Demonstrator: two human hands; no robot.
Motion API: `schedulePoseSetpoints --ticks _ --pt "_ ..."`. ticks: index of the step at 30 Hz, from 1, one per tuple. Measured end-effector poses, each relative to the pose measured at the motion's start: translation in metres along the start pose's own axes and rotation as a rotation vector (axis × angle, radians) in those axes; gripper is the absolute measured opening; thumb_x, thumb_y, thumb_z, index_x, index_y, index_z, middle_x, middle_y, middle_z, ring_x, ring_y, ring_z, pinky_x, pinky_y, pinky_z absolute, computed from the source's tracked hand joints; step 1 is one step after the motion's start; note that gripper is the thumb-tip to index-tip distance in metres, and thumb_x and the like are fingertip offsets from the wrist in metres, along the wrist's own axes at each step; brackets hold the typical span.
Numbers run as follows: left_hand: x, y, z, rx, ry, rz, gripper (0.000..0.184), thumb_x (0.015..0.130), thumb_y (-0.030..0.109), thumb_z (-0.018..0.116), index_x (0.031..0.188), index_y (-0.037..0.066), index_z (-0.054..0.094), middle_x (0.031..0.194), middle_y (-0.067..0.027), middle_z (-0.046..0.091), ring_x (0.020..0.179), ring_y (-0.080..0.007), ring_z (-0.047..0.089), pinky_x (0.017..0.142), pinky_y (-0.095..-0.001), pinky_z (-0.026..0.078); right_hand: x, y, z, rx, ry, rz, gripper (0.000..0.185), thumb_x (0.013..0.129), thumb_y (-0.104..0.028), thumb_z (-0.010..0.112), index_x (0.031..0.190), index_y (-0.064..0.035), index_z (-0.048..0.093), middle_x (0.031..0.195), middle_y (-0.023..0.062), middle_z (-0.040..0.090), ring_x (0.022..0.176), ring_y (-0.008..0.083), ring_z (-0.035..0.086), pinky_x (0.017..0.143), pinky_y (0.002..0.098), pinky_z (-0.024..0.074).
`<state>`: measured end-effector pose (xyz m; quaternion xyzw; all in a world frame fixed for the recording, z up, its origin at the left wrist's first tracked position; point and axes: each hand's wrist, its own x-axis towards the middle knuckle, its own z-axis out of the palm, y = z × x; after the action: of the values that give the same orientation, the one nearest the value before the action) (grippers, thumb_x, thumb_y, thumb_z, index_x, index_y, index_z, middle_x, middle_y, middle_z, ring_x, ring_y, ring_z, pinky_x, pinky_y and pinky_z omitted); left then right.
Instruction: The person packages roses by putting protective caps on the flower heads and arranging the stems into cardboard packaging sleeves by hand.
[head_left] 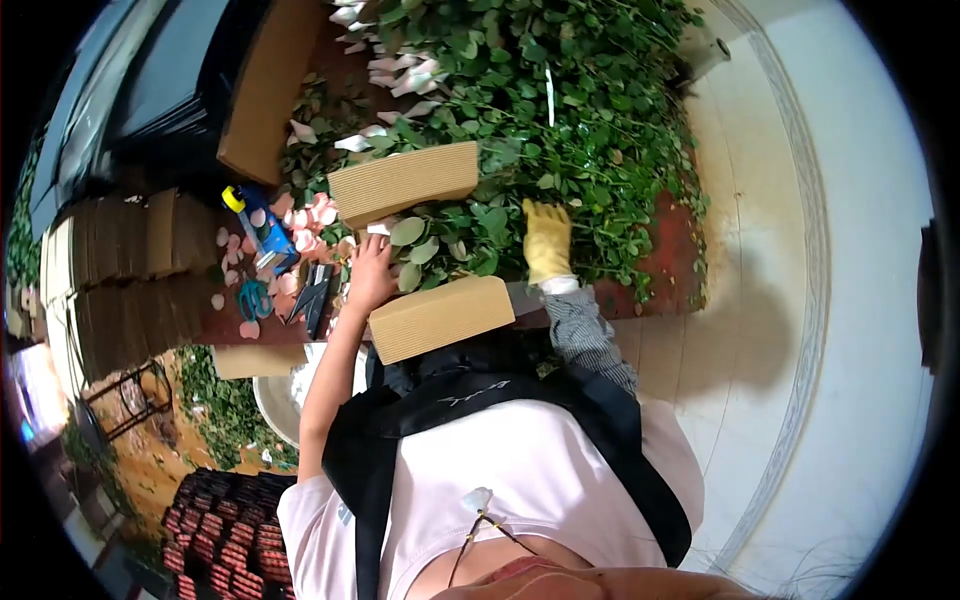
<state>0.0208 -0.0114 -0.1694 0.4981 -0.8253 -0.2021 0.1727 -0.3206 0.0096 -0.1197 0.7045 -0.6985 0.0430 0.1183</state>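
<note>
My bare left hand (372,272) rests at the left end of a bundle of leafy stems, fingers slightly apart. A small white wrapped flower head (380,228) is at its fingertips; the underside of the hand is hidden. My right hand (548,243), in a yellow glove, lies over the green stems (500,225) with its fingers spread. The stems lie between two raised flaps of corrugated cardboard, the far flap (405,183) and the near flap (442,318). A strip of clear plastic (528,298) shows near my right wrist.
Left of my hand lie pink petals (310,215), a blue and yellow tape dispenser (262,228), blue-handled scissors (254,299) and a black stapler (316,298). Leafy stems (590,90) with white-wrapped heads (410,75) are heaped ahead. Folded cardboard (130,280) is stacked left; a white tub (280,405) stands below.
</note>
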Motion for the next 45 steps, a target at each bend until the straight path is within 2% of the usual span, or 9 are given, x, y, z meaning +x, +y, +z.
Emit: schedulePoseSetpoints --ticks 8,10,13,19,21,25,31,38,45 --pt "-0.006 -0.008 0.008 -0.065 0.02 -0.01 0.053 0.07 0.016 0.074 0.118 -0.002 0.06 0.129 -0.0179 0.05 0.119 -0.0381 0.047 0.1 -0.0485 0.037 -0.013 -0.009 0.041 -0.008 -0.29 0.131 0.013 0.076 -0.015 0.063 0.068 -0.0076 0.07 0.073 0.0112 0.07 0.072 0.0299 0.068 0.066 0.0418 0.0527" --pt "-0.004 -0.002 0.006 -0.071 0.042 0.01 0.052 0.072 0.013 0.073 0.12 -0.002 0.059 0.131 -0.0186 0.049 0.119 -0.0384 0.047 0.101 -0.049 0.037 -0.018 -0.004 0.065 0.011 -0.292 0.143 0.016 0.082 -0.017 0.056 0.076 -0.0102 0.07 0.079 0.0094 0.069 0.083 0.0304 0.067 0.082 0.0391 0.0491" --pt "-0.006 0.008 -0.002 -0.085 0.094 -0.049 0.051 0.073 0.013 0.071 0.121 -0.001 0.058 0.13 -0.0196 0.05 0.12 -0.0398 0.046 0.102 -0.0486 0.035 -0.038 -0.003 0.127 1.526 0.262 0.442 0.02 0.083 -0.019 0.055 0.092 -0.0139 0.071 0.092 0.0067 0.069 0.096 0.0278 0.063 0.096 0.0398 0.0429" --pt "0.012 0.011 -0.019 0.181 -0.134 0.199 0.047 0.074 0.017 0.065 0.117 0.0 0.06 0.122 -0.0132 0.057 0.121 -0.0328 0.048 0.107 -0.0483 0.032 -0.025 0.007 0.095 -0.048 -0.219 0.097 0.035 0.102 -0.039 0.035 0.119 -0.0207 0.059 0.13 0.0021 0.057 0.129 0.0199 0.042 0.12 0.045 0.0177" --pt "0.014 0.013 -0.021 0.174 -0.215 0.229 0.049 0.073 0.018 0.064 0.119 -0.001 0.059 0.125 -0.0125 0.057 0.124 -0.0328 0.047 0.11 -0.0484 0.03 -0.04 0.026 0.152 0.91 -0.176 0.206 0.033 0.1 -0.035 0.038 0.116 -0.0186 0.061 0.124 0.0031 0.061 0.123 0.0206 0.048 0.116 0.0433 0.0248" --pt "0.011 -0.001 -0.022 0.07 -0.186 0.238 0.038 0.078 0.017 0.066 0.112 0.003 0.063 0.129 -0.0087 0.057 0.126 -0.0307 0.046 0.112 -0.0482 0.03 -0.014 0.029 0.085 0.317 -0.221 0.085 0.062 0.067 0.002 0.068 0.128 -0.005 0.058 0.112 0.0229 0.064 0.108 0.0384 0.059 0.102 0.0433 0.044" --pt "-0.048 -0.023 -0.067 -0.352 -0.024 -0.177 0.03 0.083 0.009 0.065 0.112 0.008 0.067 0.115 -0.009 0.067 0.115 -0.0324 0.058 0.098 -0.0446 0.044 0.032 0.04 -0.044 0.319 -0.589 -0.058 0.059 0.085 -0.025 0.069 0.139 -0.009 0.049 0.129 0.0191 0.059 0.119 0.0355 0.056 0.101 0.0428 0.0455" --pt "-0.055 -0.019 -0.022 -0.679 -0.037 -0.658 0.029 0.096 0.024 0.058 0.112 0.002 0.065 0.09 -0.0195 0.07 0.082 -0.0338 0.069 0.074 -0.0374 0.053 0.078 -0.149 -0.101 1.183 -0.673 -0.78 0.057 0.09 -0.009 0.062 0.143 -0.0156 0.046 0.14 0.0134 0.054 0.126 0.0304 0.054 0.108 0.0423 0.0426" --pt "-0.045 -0.011 -0.024 -0.474 -0.084 -0.687 0.035 0.1 0.032 0.052 0.102 0.0 0.067 0.077 -0.0242 0.065 0.079 -0.0401 0.066 0.068 -0.043 0.051 0.066 -0.153 -0.036 0.518 -0.886 -0.763 0.028 0.089 -0.017 0.062 0.116 -0.013 0.07 0.097 0.0121 0.072 0.086 0.0299 0.07 0.072 0.043 0.0556"
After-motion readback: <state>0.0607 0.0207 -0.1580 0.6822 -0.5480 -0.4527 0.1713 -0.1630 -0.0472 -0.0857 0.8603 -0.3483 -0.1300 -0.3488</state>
